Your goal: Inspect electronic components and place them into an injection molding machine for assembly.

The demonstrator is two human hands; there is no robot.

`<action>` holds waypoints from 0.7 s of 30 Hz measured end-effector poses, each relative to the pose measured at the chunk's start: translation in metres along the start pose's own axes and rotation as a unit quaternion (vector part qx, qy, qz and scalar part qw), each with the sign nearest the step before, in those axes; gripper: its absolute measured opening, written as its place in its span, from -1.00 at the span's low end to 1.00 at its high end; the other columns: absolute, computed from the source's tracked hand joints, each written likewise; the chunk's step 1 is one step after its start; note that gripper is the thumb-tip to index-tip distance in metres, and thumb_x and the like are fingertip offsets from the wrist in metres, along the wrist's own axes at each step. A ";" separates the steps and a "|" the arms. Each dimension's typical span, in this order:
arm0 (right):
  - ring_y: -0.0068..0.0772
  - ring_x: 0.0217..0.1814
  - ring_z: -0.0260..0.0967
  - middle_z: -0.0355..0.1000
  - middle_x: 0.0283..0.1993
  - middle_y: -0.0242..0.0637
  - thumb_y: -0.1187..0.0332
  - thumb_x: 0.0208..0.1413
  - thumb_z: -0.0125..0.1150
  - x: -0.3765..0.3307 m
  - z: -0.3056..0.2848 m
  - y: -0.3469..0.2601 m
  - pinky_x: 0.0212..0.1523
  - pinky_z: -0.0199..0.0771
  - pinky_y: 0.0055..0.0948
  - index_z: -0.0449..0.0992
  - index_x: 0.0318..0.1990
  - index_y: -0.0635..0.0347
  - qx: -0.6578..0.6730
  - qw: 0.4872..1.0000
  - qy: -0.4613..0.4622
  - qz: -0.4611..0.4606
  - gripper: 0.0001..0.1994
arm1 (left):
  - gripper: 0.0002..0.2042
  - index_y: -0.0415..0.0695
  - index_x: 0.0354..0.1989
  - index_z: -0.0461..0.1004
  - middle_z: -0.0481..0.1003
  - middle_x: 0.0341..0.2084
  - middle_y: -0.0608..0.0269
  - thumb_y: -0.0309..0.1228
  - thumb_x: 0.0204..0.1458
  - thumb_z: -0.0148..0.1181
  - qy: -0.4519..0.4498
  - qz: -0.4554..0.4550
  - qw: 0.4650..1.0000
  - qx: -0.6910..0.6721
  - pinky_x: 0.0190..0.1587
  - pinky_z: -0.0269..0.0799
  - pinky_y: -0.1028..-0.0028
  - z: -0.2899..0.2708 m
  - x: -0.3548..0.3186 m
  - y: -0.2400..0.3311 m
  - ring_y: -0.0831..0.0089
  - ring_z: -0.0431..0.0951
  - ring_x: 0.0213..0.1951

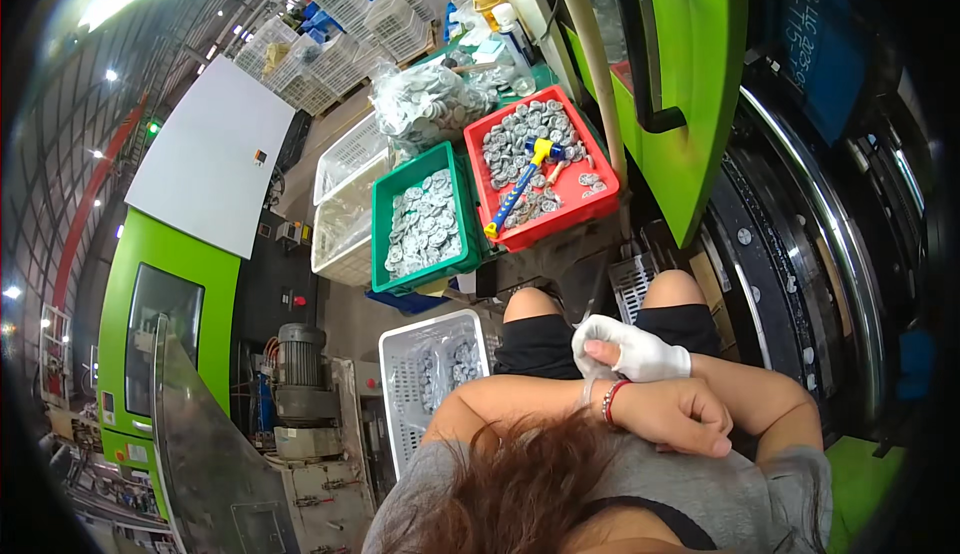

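so the arms are crossing low in front of the body, left forearm lying over the right one. the left hand (675, 416), bare with a beaded bracelet (611, 402) at the wrist, is bending down at the knuckles with fingers loosely curling in. its palm is facing away, so can't tell if it's gripping anything. the right hand (630, 350) is wearing a white glove (650, 354) with the thumb poking out bare, fingers curling near the knees; can't tell if anything's in there either.

the hammer (514, 200) with the blue and yellow handle is lying beyond both hands, well apart from them, ahead and a bit left, across the round grey parts (503, 146) in the red tray (560, 232). the green tray (425, 276) of pale grey discs (425, 226) is sitting just left of it.
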State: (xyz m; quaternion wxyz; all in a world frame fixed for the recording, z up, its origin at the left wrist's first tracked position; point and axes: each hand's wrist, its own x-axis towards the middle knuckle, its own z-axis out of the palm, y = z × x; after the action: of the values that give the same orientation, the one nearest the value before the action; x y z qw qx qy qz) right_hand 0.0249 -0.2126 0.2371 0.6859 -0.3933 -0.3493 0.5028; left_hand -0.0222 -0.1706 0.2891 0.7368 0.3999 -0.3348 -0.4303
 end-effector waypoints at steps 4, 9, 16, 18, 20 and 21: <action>-0.56 -0.34 0.19 0.26 -0.35 -0.35 0.03 0.20 -0.07 0.008 0.011 0.007 -0.29 0.23 -0.55 0.22 -0.13 0.18 0.021 0.999 0.006 -0.027 -0.63 | -0.61 -0.20 -0.77 0.15 0.19 -0.76 0.34 -0.47 0.10 0.06 -0.015 0.028 0.999 0.038 -0.52 0.09 0.47 0.001 0.003 -0.005 0.51 0.14 -0.65; -0.60 -0.35 0.14 0.24 -0.37 -0.39 0.03 0.21 -0.09 0.001 -0.002 -0.001 -0.28 0.23 -0.54 0.21 -0.11 0.17 -0.002 1.000 0.005 -0.024 -0.63 | -0.61 -0.20 -0.76 0.14 0.19 -0.76 0.34 -0.48 0.10 0.06 -0.014 0.019 0.999 0.024 -0.51 0.10 0.47 -0.005 0.001 -0.005 0.49 0.15 -0.64; -0.52 -0.16 0.29 0.32 -0.16 -0.27 -0.10 0.21 -0.25 0.004 0.006 0.007 -0.10 0.30 -0.44 0.18 -0.04 0.18 -0.001 1.000 -0.011 0.018 -0.51 | -0.60 -0.20 -0.76 0.13 0.19 -0.76 0.35 -0.45 0.11 0.06 -0.010 -0.002 1.000 0.023 -0.51 0.09 0.47 0.001 0.006 -0.004 0.54 0.14 -0.63; -0.51 -0.15 0.29 0.33 -0.13 -0.26 -0.10 0.21 -0.25 0.000 0.006 0.008 -0.08 0.30 -0.43 0.20 -0.03 0.19 0.009 0.999 -0.010 0.030 -0.50 | -0.60 -0.20 -0.76 0.13 0.19 -0.76 0.35 -0.44 0.11 0.06 -0.002 -0.007 1.000 0.019 -0.51 0.09 0.47 0.004 0.004 -0.008 0.54 0.13 -0.63; -0.48 -0.06 0.27 0.31 -0.06 -0.25 -0.04 0.20 -0.15 -0.009 0.001 0.011 -0.02 0.26 -0.42 0.24 0.01 0.20 -0.037 0.994 -0.058 0.081 -0.53 | -0.59 -0.20 -0.76 0.13 0.18 -0.76 0.35 -0.44 0.12 0.06 0.008 -0.010 1.000 0.012 -0.51 0.09 0.46 0.008 0.001 -0.013 0.54 0.13 -0.63; -0.52 -0.11 0.29 0.36 -0.13 -0.29 -0.05 0.21 -0.18 -0.015 0.005 0.005 -0.04 0.28 -0.45 0.34 -0.07 0.22 -0.007 0.992 -0.040 0.121 -0.52 | -0.59 -0.20 -0.77 0.13 0.17 -0.76 0.36 -0.43 0.11 0.06 0.006 0.000 1.000 0.014 -0.51 0.08 0.47 0.008 0.001 -0.011 0.55 0.11 -0.63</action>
State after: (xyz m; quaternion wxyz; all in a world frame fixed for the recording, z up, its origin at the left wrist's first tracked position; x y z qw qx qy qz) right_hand 0.0149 -0.2255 0.2335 0.6026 -0.4169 -0.3296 0.5954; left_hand -0.0325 -0.1775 0.2835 0.7331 0.4126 -0.3360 -0.4236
